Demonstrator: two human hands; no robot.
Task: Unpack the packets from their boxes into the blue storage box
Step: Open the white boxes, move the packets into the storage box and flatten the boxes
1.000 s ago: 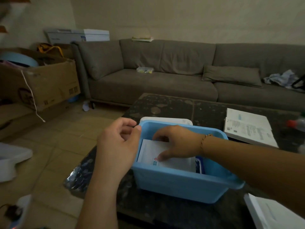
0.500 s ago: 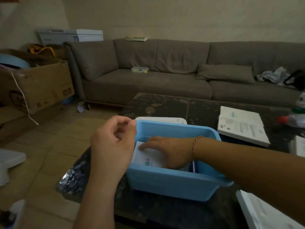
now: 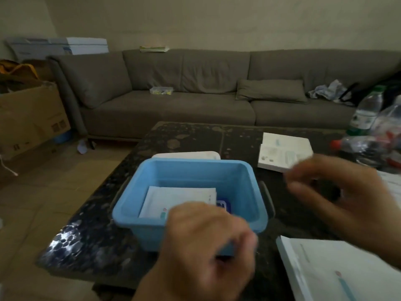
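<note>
Both hands are blurred: your left hand point(image 3: 208, 242) loosely curled at lower centre, right hand point(image 3: 338, 192) spread, empty. White packets point(image 3: 178, 199) lie inside the blue storage box point(image 3: 195, 170) on the dark speckled worktop point(image 3: 91, 240); grey sofa point(image 3: 195, 101) behind.

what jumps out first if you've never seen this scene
The blue storage box at the middle of the dark table, with white packets lying flat inside. Two blurred hands hover near it: the left hand at its near wall, the right hand to its right. A grey sofa fills the background.
</note>
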